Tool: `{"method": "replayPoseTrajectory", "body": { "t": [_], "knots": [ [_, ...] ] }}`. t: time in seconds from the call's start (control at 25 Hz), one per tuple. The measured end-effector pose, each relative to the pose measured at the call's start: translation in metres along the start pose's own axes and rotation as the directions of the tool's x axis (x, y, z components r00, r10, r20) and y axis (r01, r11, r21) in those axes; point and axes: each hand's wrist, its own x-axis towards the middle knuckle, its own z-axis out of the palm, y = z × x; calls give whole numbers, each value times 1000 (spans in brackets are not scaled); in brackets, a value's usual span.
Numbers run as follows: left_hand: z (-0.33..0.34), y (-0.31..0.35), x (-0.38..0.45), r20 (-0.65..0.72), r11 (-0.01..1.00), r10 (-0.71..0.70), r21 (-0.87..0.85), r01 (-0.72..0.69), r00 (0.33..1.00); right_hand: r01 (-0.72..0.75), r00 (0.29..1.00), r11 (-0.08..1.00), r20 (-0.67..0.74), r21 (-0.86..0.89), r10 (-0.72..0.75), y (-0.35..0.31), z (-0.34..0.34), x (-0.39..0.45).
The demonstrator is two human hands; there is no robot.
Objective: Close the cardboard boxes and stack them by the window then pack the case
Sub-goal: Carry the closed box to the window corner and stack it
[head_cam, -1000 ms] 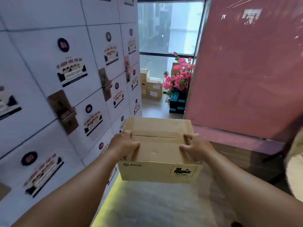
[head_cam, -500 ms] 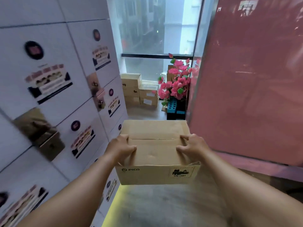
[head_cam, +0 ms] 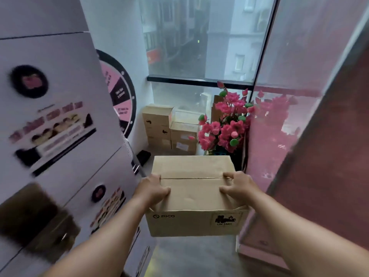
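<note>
Now my left hand point(head_cam: 152, 189) and right hand point(head_cam: 237, 186) grip closed brown cardboard box point(head_cam: 194, 196) at side edges, thumbs on flaps; untaped seam may spring near pink artificial flowers point(head_cam: 225, 126).

One carried box point(head_cam: 195, 196), two hands, one flower bunch point(head_cam: 225, 126) (stacked boxes point(head_cam: 169, 128) too blurred to count).

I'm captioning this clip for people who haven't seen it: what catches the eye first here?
The closed cardboard box at centre, gripped at its sides by the left hand and right hand. Behind it, the pink flowers stand to the right of the stacked boxes under the window. On the left, a pink-and-black prize wheel leans on the wall.
</note>
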Motion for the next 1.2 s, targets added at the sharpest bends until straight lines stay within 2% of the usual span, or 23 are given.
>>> {"method": "replayPoseTrajectory", "body": {
  "t": [0.12,0.36,0.64,0.92,1.04,1.2],
  "knots": [
    [-9,13,102,33,999,9,50,-11,999,-39,999,999,-16,5,39,-23,-22,91],
    [-23,50,280,30,1000,-14,3,14,999,-85,994,994,-65,68,90,-44,-60,259],
    [-28,77,493,4,989,-132,-60,132,991,7,999,999,-31,43,-6,-64,-97,496],
    [-61,95,661,23,967,-232,-106,233,972,46,998,999,53,24,-47,-106,-130,680],
    [-70,88,748,39,972,-218,-84,221,975,12,999,999,51,32,-14,-121,-128,757],
    [-73,72,882,58,990,-132,-34,134,990,-32,999,999,29,28,31,-147,-120,871]
  ]
}}
